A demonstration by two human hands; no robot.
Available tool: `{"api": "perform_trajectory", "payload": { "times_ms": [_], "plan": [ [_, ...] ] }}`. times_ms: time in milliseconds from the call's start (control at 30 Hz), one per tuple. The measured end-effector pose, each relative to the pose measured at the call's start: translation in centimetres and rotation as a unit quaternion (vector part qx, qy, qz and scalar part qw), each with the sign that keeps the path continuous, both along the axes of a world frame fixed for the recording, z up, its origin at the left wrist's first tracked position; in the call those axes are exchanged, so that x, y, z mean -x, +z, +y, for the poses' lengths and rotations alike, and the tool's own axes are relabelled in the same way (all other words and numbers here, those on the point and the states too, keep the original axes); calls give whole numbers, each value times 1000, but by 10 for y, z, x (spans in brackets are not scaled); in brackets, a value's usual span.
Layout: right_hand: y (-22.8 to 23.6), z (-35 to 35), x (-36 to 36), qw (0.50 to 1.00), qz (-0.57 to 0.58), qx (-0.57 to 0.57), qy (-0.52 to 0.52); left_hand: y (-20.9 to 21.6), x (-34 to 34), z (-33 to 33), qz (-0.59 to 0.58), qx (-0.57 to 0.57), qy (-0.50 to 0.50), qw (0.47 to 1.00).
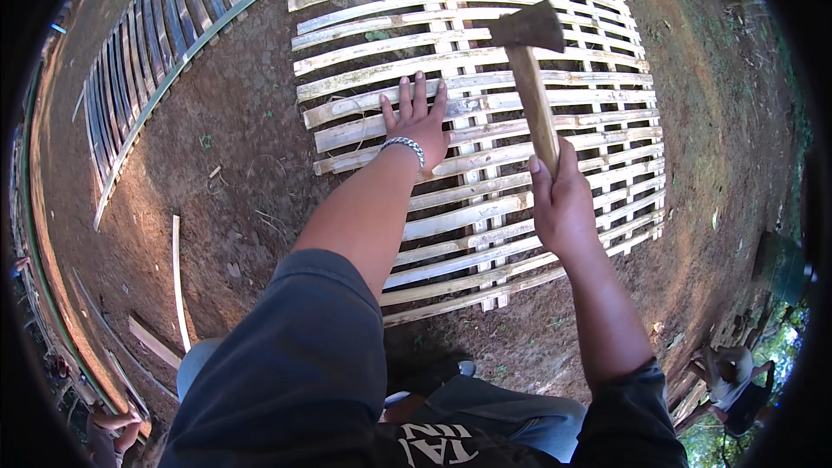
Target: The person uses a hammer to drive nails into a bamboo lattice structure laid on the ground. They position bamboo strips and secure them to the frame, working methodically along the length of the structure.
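A large panel of pale split-bamboo slats lies on the ground before me, its slats crossing over lengthwise strips. My left hand rests on its left part with fingers spread flat, a chain bracelet at the wrist. My right hand is wrapped round the wooden handle of a hatchet. The dark metal head of the hatchet points away from me, over the slats. Whether the head touches the panel cannot be told.
A second panel of darker slats lies at the far left, with a long strip along its edge. Loose bamboo strips lie on the bare soil at left. One person is at lower right; another person's hands show at lower left.
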State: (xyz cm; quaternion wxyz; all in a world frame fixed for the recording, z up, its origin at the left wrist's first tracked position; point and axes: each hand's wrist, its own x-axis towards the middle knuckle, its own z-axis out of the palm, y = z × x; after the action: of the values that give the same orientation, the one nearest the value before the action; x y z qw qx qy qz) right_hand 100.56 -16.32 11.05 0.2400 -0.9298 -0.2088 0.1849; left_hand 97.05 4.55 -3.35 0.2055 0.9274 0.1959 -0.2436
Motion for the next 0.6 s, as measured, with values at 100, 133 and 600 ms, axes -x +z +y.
{"api": "perform_trajectory", "payload": {
  "times_ms": [100,133,600],
  "plan": [
    [-7,-23,-27,966,54,209,145,-2,-4,-7,-9,11,-5,1000],
    [-11,-32,-37,929,76,296,209,0,-7,-10,-10,16,-6,1000],
    [-15,-18,-7,996,10,77,37,1,0,7,-15,-7,9,1000]
  ]
}}
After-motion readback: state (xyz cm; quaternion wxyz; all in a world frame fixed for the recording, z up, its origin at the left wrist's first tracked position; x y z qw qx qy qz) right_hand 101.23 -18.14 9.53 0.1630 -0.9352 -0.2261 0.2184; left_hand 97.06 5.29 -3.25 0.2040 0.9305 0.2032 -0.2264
